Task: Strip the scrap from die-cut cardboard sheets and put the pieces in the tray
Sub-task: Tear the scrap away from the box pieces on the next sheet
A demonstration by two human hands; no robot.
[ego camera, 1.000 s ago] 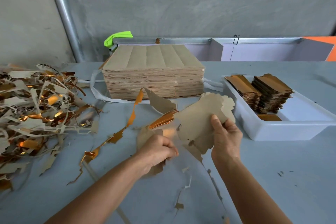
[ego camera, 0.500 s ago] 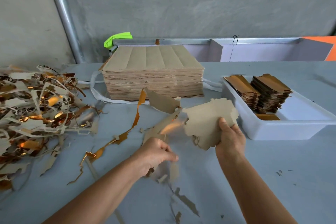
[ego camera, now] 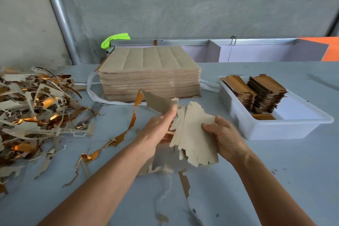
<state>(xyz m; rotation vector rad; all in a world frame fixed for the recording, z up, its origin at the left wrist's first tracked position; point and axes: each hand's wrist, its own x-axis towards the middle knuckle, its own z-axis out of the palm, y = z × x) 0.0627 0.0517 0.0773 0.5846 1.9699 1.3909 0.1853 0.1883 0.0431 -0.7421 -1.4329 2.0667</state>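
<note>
Head view: right hand grips stripped pieces; left hand, fingers straight, brushes scrap away; tray next, at tabletop's right edge.

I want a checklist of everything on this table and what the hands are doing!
Surface: grey table.
Job's things: tall sheet stack; white tray holding two piles of pieces; cardboard bundle held between both hands.
Clutter: scrap pile at left; scrap strips near the middle.
Grippers: right hand grips the bundle; left hand flat against it.
Cables: nothing seen.
Surroundings: concrete wall, metal pipe.
</note>
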